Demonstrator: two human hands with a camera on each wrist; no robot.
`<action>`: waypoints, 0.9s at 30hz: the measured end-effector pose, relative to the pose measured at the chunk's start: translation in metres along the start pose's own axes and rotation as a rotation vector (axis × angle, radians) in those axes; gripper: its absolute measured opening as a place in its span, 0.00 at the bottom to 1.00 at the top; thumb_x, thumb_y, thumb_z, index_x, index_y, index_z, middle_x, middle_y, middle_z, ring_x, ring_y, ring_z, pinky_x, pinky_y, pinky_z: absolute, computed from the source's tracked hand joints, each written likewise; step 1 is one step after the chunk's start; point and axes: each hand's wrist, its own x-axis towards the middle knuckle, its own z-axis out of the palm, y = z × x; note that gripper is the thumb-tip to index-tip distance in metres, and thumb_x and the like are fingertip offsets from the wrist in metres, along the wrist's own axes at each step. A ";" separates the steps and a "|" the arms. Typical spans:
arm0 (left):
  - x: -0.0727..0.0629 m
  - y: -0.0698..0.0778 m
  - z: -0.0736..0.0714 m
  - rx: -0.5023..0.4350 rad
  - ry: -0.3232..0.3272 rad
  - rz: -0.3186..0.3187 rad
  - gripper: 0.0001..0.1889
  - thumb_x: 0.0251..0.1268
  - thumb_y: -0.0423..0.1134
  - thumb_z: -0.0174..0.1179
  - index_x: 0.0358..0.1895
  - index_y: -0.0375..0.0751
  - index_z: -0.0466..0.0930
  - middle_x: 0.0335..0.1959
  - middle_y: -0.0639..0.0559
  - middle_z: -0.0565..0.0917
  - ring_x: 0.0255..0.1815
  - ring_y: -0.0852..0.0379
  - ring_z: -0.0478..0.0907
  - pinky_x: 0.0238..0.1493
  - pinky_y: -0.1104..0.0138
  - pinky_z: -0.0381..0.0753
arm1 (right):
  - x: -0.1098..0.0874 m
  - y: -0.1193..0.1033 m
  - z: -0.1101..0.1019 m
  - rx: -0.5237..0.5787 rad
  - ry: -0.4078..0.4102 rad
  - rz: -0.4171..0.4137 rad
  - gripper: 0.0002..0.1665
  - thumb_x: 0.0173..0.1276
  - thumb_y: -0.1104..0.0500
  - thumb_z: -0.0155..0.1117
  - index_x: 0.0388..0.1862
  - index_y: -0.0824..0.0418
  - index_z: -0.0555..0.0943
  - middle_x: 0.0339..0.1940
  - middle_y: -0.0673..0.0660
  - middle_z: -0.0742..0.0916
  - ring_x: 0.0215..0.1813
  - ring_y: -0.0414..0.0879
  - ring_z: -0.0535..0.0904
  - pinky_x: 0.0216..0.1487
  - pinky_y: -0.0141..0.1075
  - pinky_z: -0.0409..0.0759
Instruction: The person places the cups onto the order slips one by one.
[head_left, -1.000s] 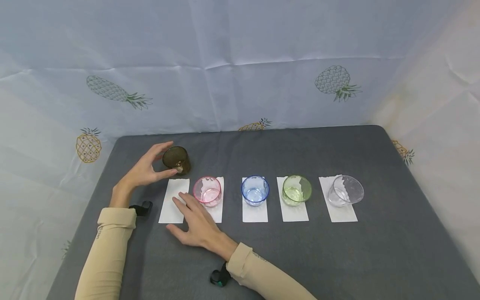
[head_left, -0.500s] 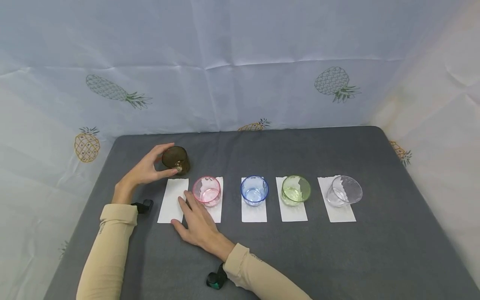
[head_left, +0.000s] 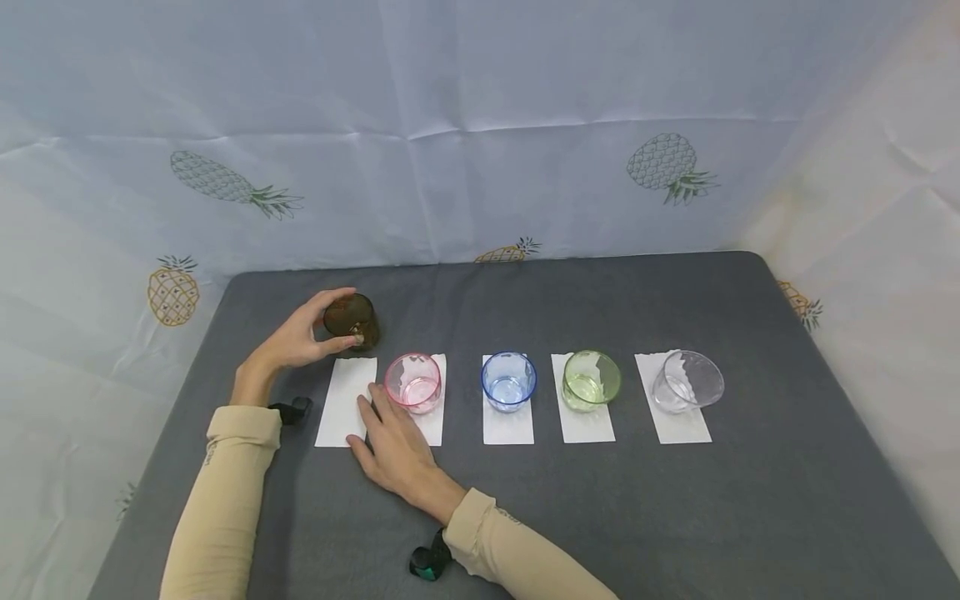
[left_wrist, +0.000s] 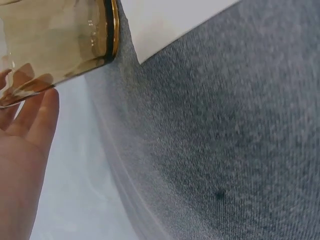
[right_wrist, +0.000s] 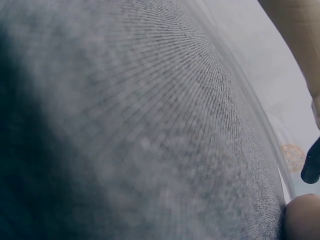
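Observation:
My left hand holds a brown tinted glass near the table's back left, thumb at its front and fingers around its far side. In the left wrist view, the glass shows see-through amber walls, with fingers behind its lower side. Just in front of the glass lies a white paper slip. My right hand has its fingers spread at that slip's right edge, close to a pink-rimmed glass. Whether its fingertips touch the slip or the pink glass, I cannot tell.
A blue glass, a green glass and a clear glass stand rightward in a row, each on a white slip. A grey cloth covers the table. Pineapple-print white curtain hangs behind.
My right hand has shifted slightly to the right, its thumb drawing back from the left slip. The left hand has edged slightly right around the brown glass, which stays nearly in place.

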 end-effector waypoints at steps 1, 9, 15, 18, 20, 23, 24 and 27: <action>0.000 0.001 0.001 0.000 0.003 0.003 0.41 0.66 0.33 0.67 0.79 0.34 0.57 0.76 0.32 0.62 0.72 0.32 0.64 0.69 0.31 0.64 | 0.000 0.000 0.000 -0.007 0.002 -0.001 0.32 0.78 0.44 0.57 0.72 0.62 0.74 0.75 0.60 0.73 0.75 0.49 0.74 0.75 0.36 0.72; -0.003 0.003 0.005 0.005 0.029 0.043 0.41 0.64 0.32 0.69 0.78 0.31 0.58 0.75 0.31 0.64 0.72 0.32 0.65 0.69 0.33 0.65 | 0.000 0.000 0.001 -0.052 0.035 -0.012 0.32 0.77 0.44 0.58 0.70 0.63 0.75 0.73 0.60 0.75 0.73 0.49 0.75 0.74 0.36 0.73; -0.012 0.010 0.004 0.007 0.068 0.088 0.41 0.62 0.30 0.70 0.77 0.33 0.61 0.74 0.31 0.65 0.73 0.31 0.64 0.68 0.30 0.64 | 0.000 -0.001 0.001 -0.059 0.019 -0.005 0.33 0.77 0.43 0.58 0.70 0.64 0.75 0.74 0.60 0.75 0.74 0.49 0.75 0.74 0.36 0.73; -0.015 0.014 0.002 0.009 0.074 0.102 0.41 0.61 0.29 0.70 0.77 0.34 0.62 0.74 0.32 0.66 0.73 0.32 0.64 0.68 0.29 0.64 | 0.000 -0.001 0.001 -0.052 0.011 0.002 0.33 0.77 0.43 0.58 0.70 0.64 0.75 0.74 0.60 0.75 0.74 0.49 0.75 0.74 0.36 0.73; -0.018 0.017 0.001 0.010 0.076 0.109 0.41 0.61 0.29 0.70 0.77 0.34 0.62 0.74 0.32 0.66 0.73 0.32 0.64 0.67 0.28 0.64 | 0.001 -0.001 0.001 -0.047 0.011 0.003 0.33 0.77 0.43 0.59 0.70 0.64 0.75 0.74 0.60 0.75 0.74 0.49 0.75 0.74 0.36 0.73; -0.022 0.020 0.001 0.011 0.075 0.120 0.41 0.60 0.29 0.71 0.77 0.34 0.62 0.74 0.33 0.66 0.73 0.32 0.65 0.67 0.28 0.64 | 0.001 -0.001 0.001 -0.049 0.009 0.002 0.34 0.76 0.43 0.59 0.70 0.64 0.75 0.73 0.59 0.75 0.73 0.48 0.76 0.74 0.35 0.73; -0.024 0.021 0.001 0.015 0.075 0.124 0.41 0.60 0.29 0.71 0.77 0.34 0.62 0.74 0.33 0.66 0.72 0.32 0.65 0.67 0.28 0.65 | 0.001 -0.001 0.001 -0.053 0.008 0.002 0.34 0.76 0.43 0.59 0.70 0.64 0.75 0.73 0.59 0.75 0.73 0.48 0.76 0.74 0.35 0.73; -0.028 0.023 0.000 0.030 0.073 0.136 0.41 0.59 0.28 0.71 0.76 0.33 0.63 0.73 0.33 0.68 0.71 0.34 0.67 0.66 0.31 0.68 | 0.002 -0.001 0.001 -0.056 0.000 0.006 0.34 0.76 0.43 0.59 0.70 0.64 0.75 0.73 0.59 0.76 0.74 0.48 0.75 0.74 0.35 0.73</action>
